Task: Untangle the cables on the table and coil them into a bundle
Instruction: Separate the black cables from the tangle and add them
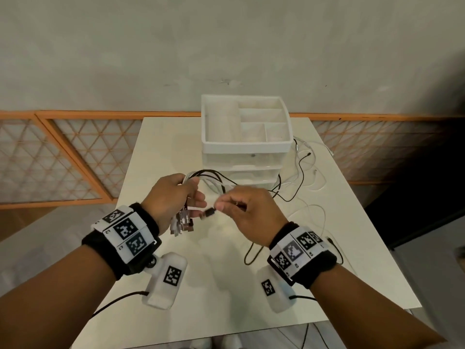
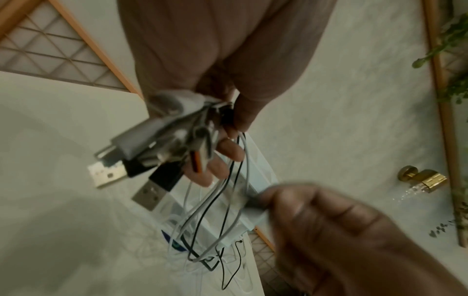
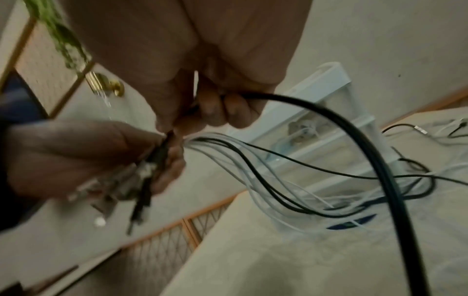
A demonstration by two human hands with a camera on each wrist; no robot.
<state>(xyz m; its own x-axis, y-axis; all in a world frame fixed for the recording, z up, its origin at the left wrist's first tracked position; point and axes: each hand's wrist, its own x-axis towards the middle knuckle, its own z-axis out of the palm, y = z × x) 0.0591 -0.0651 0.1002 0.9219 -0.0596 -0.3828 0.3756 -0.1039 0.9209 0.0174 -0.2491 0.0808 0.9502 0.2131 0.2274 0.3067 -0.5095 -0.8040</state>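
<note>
The left hand (image 1: 173,197) is raised above the bench (image 1: 216,248), fingers curled round a gathered group of black and white cables (image 1: 214,178); their USB plugs (image 2: 131,170) hang below the fist, and the cords trail from the hand down to the bench beside the white drawer organiser (image 1: 245,132); the right hand (image 1: 247,207), just beside the left, pinches the plug end of a black cable (image 3: 354,130) between thumb and forefinger, remaining fingers curled round its cord; that cord arcs from the hand to the bench; further loose cables lie on the bench to the right of the organiser.
</note>
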